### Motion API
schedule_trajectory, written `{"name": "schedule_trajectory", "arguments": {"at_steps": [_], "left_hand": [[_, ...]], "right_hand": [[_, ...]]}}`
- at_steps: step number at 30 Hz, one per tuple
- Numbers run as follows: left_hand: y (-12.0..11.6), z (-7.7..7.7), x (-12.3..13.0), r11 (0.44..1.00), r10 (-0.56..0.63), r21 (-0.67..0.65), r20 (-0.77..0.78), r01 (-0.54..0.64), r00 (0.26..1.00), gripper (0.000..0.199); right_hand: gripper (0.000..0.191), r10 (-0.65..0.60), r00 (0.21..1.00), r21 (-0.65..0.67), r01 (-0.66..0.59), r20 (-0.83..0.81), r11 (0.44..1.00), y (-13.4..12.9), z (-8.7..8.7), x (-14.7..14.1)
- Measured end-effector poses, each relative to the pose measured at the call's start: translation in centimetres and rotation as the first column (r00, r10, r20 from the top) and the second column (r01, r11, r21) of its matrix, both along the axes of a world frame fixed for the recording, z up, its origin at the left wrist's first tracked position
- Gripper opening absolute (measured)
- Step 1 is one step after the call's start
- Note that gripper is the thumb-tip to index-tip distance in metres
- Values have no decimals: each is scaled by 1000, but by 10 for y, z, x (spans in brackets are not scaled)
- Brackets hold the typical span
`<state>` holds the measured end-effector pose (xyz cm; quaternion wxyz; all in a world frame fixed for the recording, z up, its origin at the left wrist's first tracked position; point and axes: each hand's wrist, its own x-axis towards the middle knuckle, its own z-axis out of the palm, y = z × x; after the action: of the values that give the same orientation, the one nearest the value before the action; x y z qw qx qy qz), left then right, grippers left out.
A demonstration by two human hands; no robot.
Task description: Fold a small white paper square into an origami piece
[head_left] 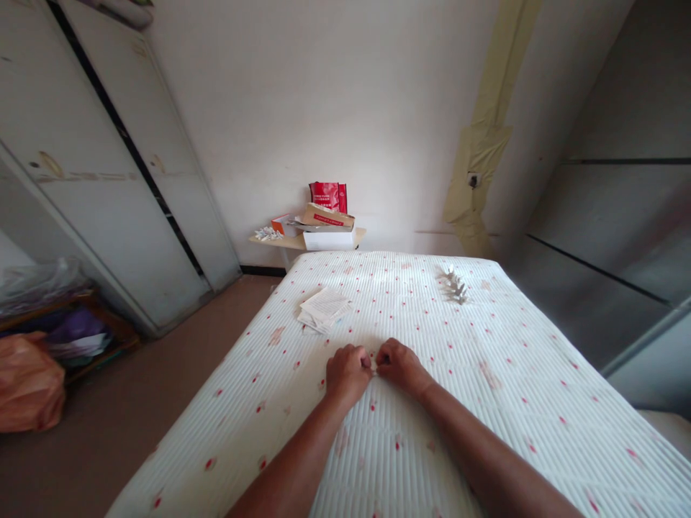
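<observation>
My left hand [348,370] and my right hand [400,365] meet knuckle to knuckle over the middle of the bed. Both have their fingers curled into a pinch. A tiny pale bit shows between the fingertips, too small to name; the fingers hide most of it. Just beyond my left hand lies a loose stack of printed paper sheets [324,309] on the white quilted bedspread [399,446]. Farther off, to the right, is a short row of small folded whitish-grey pieces [454,285], casting shadows on the cloth.
Against the far wall, a small side table [294,242] bears a white box [329,239], a red bag [327,197] and a heap of small white pieces [268,233]. Grey cabinets [124,158] stand at left. An orange plastic bag [29,381] sits on the floor side.
</observation>
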<state>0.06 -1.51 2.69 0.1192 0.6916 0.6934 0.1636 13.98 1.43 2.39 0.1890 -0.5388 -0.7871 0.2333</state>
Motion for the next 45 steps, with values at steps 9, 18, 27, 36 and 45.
{"name": "schedule_trajectory", "arguments": {"at_steps": [9, 18, 27, 36, 45], "left_hand": [[2, 0, 2, 1000, 15, -18, -26, -15, 1000, 11], [-7, -11, -2, 993, -50, 108, 52, 45, 997, 13], [-17, -7, 0, 980, -63, 187, -22, 66, 998, 21], [-25, 0, 3, 984, -61, 158, -98, 76, 993, 3], [-34, 1, 10, 993, -13, 119, -133, 29, 991, 17]], "right_hand": [[11, -19, 998, -15, 18, -67, 1000, 1, -6, 1], [33, 133, 984, 40, -129, -115, 991, 2, -3, 9], [33, 243, 970, 108, -243, 11, 964, -1, -2, 11], [29, 146, 987, 123, -153, 60, 981, -6, 2, 7], [34, 393, 919, 324, -361, -35, 874, 12, -17, 6]]}}
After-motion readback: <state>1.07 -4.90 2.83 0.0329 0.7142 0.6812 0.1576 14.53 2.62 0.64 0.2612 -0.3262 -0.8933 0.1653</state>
